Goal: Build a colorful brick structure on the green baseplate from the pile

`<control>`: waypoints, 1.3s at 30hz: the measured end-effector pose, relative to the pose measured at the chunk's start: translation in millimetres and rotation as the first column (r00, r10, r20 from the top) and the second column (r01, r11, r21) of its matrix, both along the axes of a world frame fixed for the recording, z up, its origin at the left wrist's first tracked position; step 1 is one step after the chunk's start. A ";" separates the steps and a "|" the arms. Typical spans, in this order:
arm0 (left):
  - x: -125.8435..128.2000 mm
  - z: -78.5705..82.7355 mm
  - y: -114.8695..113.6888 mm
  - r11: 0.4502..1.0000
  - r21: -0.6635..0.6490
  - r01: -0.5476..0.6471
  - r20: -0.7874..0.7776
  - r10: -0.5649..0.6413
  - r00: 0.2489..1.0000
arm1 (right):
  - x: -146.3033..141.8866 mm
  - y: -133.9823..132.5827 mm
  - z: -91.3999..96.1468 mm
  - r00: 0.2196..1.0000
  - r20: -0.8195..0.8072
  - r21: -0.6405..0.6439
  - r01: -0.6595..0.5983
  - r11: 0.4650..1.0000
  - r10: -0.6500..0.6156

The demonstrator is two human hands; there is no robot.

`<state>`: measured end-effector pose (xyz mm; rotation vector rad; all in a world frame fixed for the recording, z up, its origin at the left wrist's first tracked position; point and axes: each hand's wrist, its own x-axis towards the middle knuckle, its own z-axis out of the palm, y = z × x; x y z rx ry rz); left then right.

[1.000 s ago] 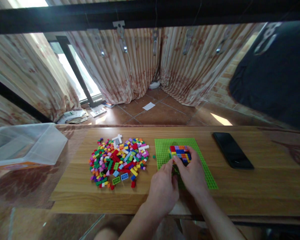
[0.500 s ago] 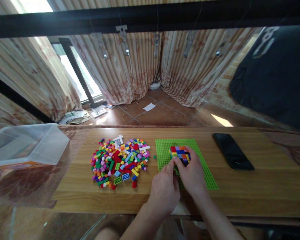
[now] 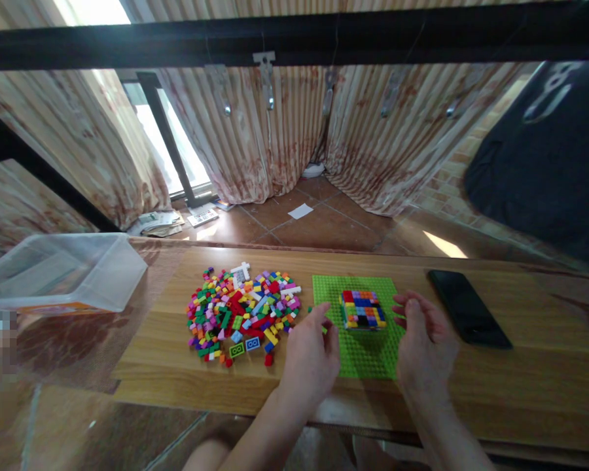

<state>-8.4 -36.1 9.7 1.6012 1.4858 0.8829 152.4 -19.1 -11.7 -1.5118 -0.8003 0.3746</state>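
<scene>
A block of many-coloured toy bricks [image 3: 363, 309] stands on the green baseplate [image 3: 368, 356], touched by neither hand. My left hand [image 3: 314, 350] hovers over the plate's left edge, fingers apart and loosely bent, with nothing visible in it. To the right of the block, above the plate's right edge, my right hand [image 3: 425, 333] is held with its fingers apart and nothing seen between them. A wide pile of loose toy bricks [image 3: 245, 314] lies left of the plate. At its near side are a lime green brick [image 3: 236, 350] and a blue brick [image 3: 252, 343].
A black phone [image 3: 468, 307] lies on the wooden table [image 3: 191, 386] right of the plate. A clear plastic bin [image 3: 127, 268] stands at the left. Across the top runs a dark bar [image 3: 294, 38] with metal clips hanging below it. Curtains hang behind.
Both hands have let go of the brick block and moved apart, the left to the left and the right to the right. The block stays on the baseplate. The camera view has shifted slightly.
</scene>
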 end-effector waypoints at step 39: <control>-43.9 27.1 19.7 0.913 -0.358 -0.195 0.678 0.399 0.618 | -77.9 -25.1 1.4 0.563 0.559 -0.256 -0.581 0.773 0.609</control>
